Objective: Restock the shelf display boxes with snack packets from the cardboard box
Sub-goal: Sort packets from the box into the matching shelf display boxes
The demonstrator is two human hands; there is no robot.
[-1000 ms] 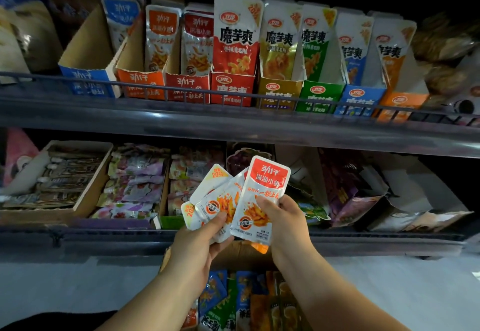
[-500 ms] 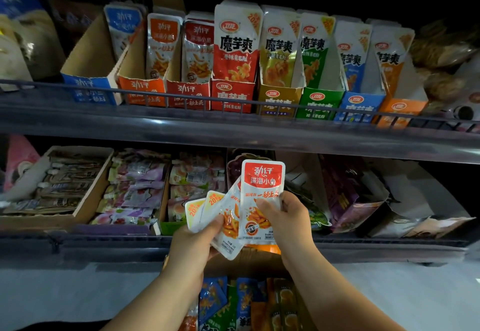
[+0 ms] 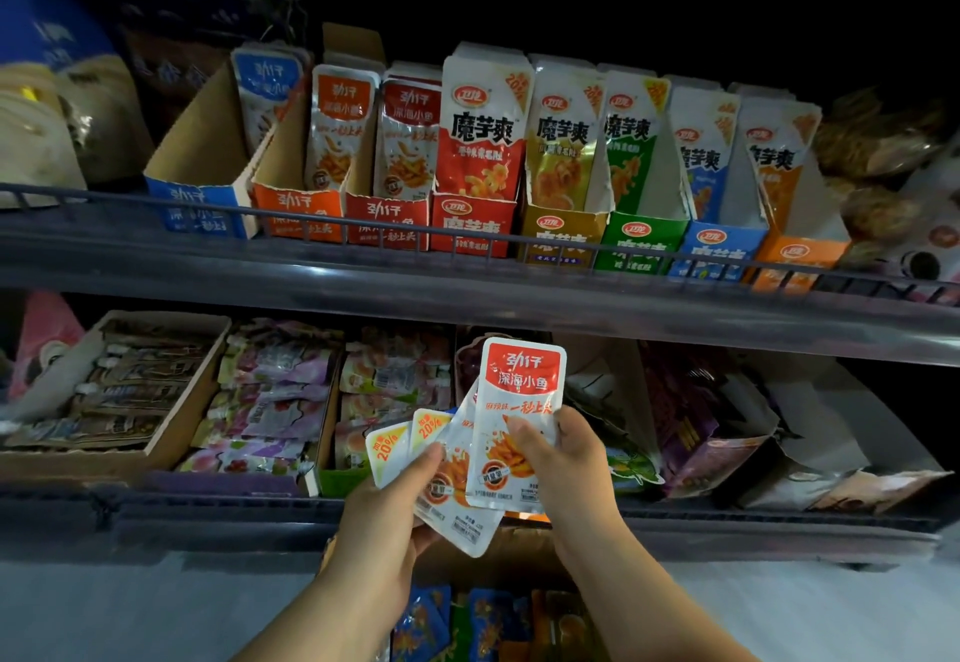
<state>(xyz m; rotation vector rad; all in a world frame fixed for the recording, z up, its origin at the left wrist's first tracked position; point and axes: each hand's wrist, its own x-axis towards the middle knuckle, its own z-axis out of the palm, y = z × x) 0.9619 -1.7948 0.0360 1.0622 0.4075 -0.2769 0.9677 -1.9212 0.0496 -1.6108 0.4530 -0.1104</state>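
Gripping the front red packet (image 3: 519, 401) with my right hand (image 3: 569, 459), thumb across its face, I am pinching a fan of packets (image 3: 415, 446) in my left hand (image 3: 384, 521) at six o'clock. Display boxes (image 3: 387, 220) at twelve o'clock are holding stock, though the left ones are looking thin, and the cardboard box (image 3: 524, 550) under my hands is holding more. The red packet is now standing upright, no longer tilted.

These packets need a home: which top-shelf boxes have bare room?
The blue box at the left end is bare in front of its blue packet; the orange box beside it has some room. From the red box rightward, crowded.
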